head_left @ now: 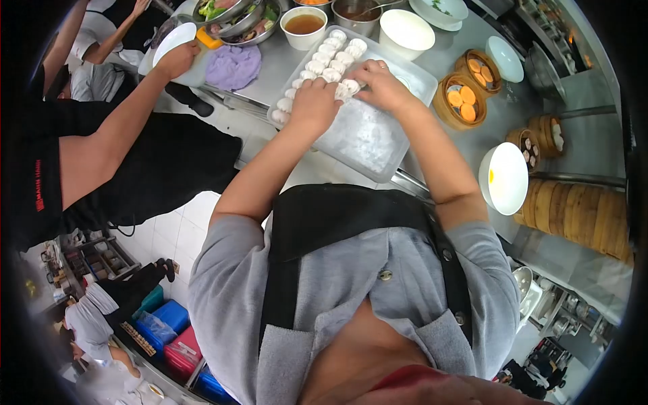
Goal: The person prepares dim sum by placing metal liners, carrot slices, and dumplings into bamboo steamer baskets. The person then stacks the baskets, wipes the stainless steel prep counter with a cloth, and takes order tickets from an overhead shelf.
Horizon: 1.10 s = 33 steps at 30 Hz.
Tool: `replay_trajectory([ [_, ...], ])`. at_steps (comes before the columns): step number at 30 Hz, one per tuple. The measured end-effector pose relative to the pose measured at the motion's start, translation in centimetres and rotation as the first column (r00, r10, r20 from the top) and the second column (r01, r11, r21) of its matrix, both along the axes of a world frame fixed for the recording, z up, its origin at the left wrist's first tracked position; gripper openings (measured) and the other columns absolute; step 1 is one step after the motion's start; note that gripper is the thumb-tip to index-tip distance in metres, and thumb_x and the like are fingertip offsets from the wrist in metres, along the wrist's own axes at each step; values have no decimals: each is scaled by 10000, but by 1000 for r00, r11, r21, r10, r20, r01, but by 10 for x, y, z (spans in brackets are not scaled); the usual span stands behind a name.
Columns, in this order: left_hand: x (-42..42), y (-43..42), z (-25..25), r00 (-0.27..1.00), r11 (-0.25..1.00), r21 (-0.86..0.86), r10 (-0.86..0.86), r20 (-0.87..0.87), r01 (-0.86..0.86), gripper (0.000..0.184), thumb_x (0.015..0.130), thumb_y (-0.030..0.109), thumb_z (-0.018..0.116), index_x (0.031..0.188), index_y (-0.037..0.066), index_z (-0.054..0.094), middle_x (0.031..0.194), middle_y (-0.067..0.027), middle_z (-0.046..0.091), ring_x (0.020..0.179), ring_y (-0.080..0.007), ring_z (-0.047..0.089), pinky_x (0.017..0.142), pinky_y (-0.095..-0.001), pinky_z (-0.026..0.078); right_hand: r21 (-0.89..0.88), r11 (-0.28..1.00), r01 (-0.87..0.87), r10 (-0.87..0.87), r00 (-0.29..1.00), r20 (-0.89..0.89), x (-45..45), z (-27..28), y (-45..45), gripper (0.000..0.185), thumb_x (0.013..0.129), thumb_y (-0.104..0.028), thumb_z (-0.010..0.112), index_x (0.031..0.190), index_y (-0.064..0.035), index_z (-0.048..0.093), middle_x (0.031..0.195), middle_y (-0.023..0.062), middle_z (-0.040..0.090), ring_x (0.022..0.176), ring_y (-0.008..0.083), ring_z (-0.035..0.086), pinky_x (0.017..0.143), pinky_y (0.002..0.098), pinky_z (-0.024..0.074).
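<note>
White pleated buns [337,57] lie in rows in a translucent plastic tray [374,148] in front of me. My left hand [314,106] reaches over the near end of the rows. Its fingers are curled down onto the buns, and the fingertips are partly hidden. At the near right end of the rows, my right hand [383,82] has its thumb and fingers bent around a bun [349,88]. The two hands are close together, a bun's width or so apart. The tray's near part shows a bare, frosted-looking bottom.
Behind the tray are a tub of brown liquid [303,24], a white bowl [407,34] and metal bowls of food. Bamboo steamers [459,101] and a tilted white bowl [503,179] stand right. Left, a co-worker's arm [128,128] reaches past a purple cloth [233,66].
</note>
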<state>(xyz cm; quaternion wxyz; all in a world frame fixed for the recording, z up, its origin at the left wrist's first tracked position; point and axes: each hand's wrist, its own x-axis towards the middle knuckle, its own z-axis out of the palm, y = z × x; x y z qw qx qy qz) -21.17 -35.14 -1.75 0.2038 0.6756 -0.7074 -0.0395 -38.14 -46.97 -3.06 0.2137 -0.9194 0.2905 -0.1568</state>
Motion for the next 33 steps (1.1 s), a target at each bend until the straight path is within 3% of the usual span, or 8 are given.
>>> replay_trajectory([
  [6,-30,-25,2,961,998,46,18,274,-32,446,709,333,744,1072,102,628,1009,-74,598,1019,-253,518,844,-410,393,20,999,44,-41,991,-126,-4,1,0,496,678,-89,720,1145,-186,587,1150,58,538,1075,324,493,890,406,472],
  [15,-53,-50,-1,937,994,106,-11,350,-28,422,706,354,749,1062,161,634,986,-31,645,1039,-240,513,862,-453,319,107,980,167,-151,978,-142,-38,-10,-15,466,699,-112,712,1149,-144,597,1101,118,570,1016,308,558,851,398,486],
  [19,-62,-62,14,996,996,-1,84,20,-84,386,755,267,741,1087,120,609,934,-57,657,895,-233,600,770,-395,428,777,615,133,-410,896,171,-73,24,-26,442,739,-198,725,1143,-86,585,1036,76,628,910,192,585,720,348,506],
  [22,-79,-77,25,739,987,61,-71,-670,151,423,774,229,758,1123,81,571,897,-69,644,769,-162,612,635,-291,473,871,485,83,-626,728,279,-122,54,-40,503,751,-353,718,1162,-97,583,998,76,633,829,175,598,682,334,513],
  [23,-91,-82,28,734,983,30,-117,-669,183,448,780,193,766,1143,55,544,872,-75,621,766,-102,594,590,-204,463,762,599,245,-592,776,216,-142,73,-44,564,738,-422,711,1162,-73,580,964,90,641,804,182,605,679,326,511],
  [26,-144,-98,39,630,964,30,-149,-762,265,484,754,221,780,1146,57,547,882,-74,632,759,-123,599,629,-238,488,463,743,483,-539,842,-13,-200,80,-73,680,716,-529,693,1136,-5,586,929,122,655,759,209,622,674,320,508],
  [30,-207,-135,32,876,920,156,-275,-396,359,522,725,335,772,1116,66,554,952,-89,656,815,-211,637,701,-335,507,331,706,627,-549,779,-305,-232,73,-92,708,703,-564,686,1037,57,616,946,158,667,826,255,647,701,338,511],
  [33,-247,-150,30,964,935,236,-258,-56,264,578,687,466,759,1068,77,566,1038,-108,655,967,-285,625,803,-417,480,65,647,760,-631,582,-513,-224,73,-80,607,768,-565,607,1060,-35,652,1077,133,660,961,254,644,788,357,505],
])
